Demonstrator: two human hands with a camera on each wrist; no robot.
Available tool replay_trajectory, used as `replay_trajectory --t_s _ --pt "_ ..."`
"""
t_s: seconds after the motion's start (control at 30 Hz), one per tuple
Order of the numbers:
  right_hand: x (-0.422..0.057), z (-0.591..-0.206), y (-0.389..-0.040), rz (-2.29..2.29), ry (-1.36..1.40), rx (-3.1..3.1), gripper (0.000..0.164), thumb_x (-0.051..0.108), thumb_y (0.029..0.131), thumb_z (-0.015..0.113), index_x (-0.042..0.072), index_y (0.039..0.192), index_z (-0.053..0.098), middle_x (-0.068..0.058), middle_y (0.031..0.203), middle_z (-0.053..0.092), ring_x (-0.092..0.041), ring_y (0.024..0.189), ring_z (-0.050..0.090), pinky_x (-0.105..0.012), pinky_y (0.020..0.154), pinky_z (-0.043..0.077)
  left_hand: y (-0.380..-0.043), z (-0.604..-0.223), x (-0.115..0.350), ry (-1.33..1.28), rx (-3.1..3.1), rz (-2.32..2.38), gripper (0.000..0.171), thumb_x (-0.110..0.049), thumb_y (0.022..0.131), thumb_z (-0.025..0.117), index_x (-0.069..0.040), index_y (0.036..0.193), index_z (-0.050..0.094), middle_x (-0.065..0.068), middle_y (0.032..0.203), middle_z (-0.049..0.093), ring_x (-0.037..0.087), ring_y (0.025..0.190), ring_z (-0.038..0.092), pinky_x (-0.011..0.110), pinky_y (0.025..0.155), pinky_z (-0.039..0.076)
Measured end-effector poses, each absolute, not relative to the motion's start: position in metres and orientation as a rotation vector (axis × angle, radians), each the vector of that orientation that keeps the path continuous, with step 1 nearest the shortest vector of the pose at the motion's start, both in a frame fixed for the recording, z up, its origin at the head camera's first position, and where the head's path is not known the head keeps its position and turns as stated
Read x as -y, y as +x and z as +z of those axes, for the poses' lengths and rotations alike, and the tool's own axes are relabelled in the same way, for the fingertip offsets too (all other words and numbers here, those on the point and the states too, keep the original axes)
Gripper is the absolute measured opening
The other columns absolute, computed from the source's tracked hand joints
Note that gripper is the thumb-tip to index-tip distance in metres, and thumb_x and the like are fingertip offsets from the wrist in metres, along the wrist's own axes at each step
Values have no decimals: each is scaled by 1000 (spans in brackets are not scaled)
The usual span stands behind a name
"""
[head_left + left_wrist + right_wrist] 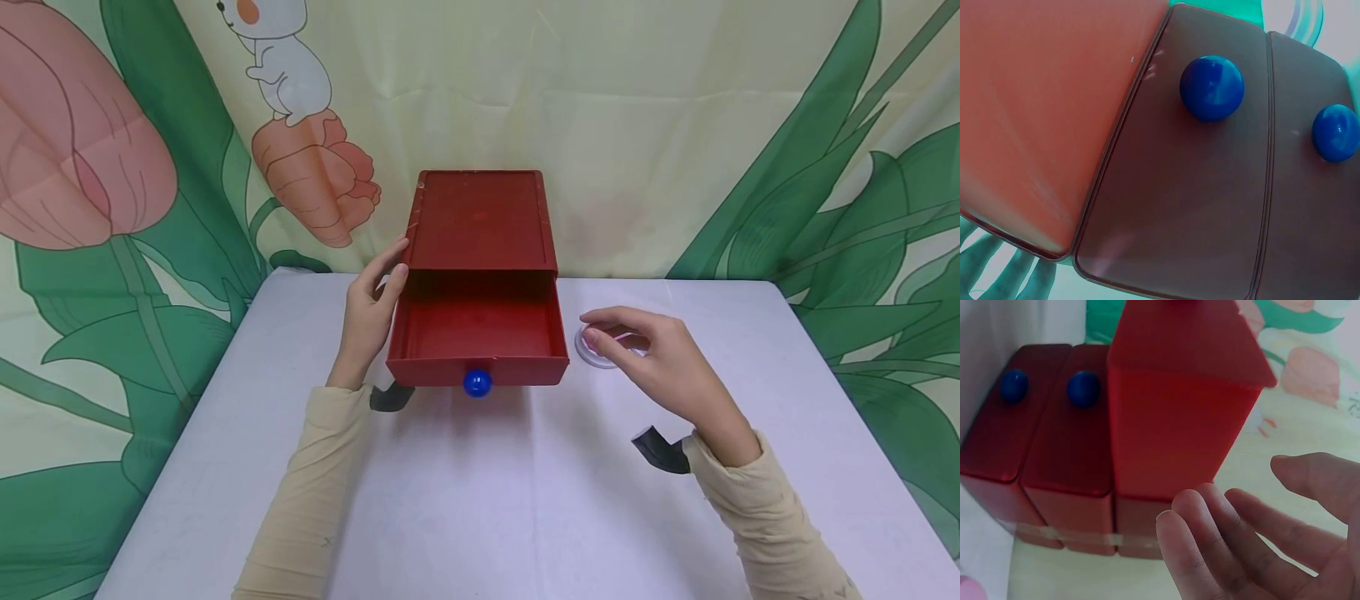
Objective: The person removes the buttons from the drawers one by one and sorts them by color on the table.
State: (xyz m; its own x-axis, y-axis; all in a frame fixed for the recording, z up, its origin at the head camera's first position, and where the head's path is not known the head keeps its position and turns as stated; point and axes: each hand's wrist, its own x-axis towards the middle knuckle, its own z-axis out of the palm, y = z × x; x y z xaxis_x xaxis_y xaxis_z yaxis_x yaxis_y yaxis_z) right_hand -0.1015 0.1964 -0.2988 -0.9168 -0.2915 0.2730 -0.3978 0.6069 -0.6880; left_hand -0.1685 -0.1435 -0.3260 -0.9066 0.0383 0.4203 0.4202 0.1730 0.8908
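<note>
A red drawer cabinet [480,218] stands at the back of the table with its top drawer [480,333] pulled out. Nothing lies in the part of the drawer that shows. A blue round knob [477,383] sits on its front. My left hand [367,312] rests against the cabinet's left side, fingers extended; in the left wrist view its fingers [1011,272] show at the lower left corner. To the right of the drawer, my right hand [656,354] hovers with loosely bent fingers, holding nothing. Partly beneath it lies a clear round object [587,357], its kind unclear.
Two lower drawers, with blue knobs [1212,88] [1084,389], are shut under the pulled-out one. A white cloth covers the table [465,500]. Behind it hangs a printed curtain [637,150] with plants and a rabbit. A pink object [971,589] is cut off in the right wrist view.
</note>
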Motion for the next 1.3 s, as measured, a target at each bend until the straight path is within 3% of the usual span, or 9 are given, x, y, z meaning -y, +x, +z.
replay_trajectory --t_s 0.47,1.0,1.3 --pt "-184 -288 -85 1293 726 2647 20 10 93 69 10 112 72 0 102 74 -7 81 70 -17 78 56 -168 -326 145 -438 2146 -1799 43 -11 103 50 -2 145 48 8 153 46 22 132 49 38 107 46" --pt "-175 -282 -74 1363 790 2549 12 10 93 70 12 104 73 5 95 70 -9 80 67 -19 78 57 -167 -325 144 -444 2149 -1793 43 -10 103 50 -2 145 48 9 152 47 22 133 49 40 108 46" --pt "-169 -282 -67 1410 699 2636 15 16 94 69 13 108 74 7 93 73 -7 85 72 -18 84 55 -168 -325 144 -452 2150 -1795 43 -11 103 50 -2 145 48 9 152 47 22 131 50 40 107 46"
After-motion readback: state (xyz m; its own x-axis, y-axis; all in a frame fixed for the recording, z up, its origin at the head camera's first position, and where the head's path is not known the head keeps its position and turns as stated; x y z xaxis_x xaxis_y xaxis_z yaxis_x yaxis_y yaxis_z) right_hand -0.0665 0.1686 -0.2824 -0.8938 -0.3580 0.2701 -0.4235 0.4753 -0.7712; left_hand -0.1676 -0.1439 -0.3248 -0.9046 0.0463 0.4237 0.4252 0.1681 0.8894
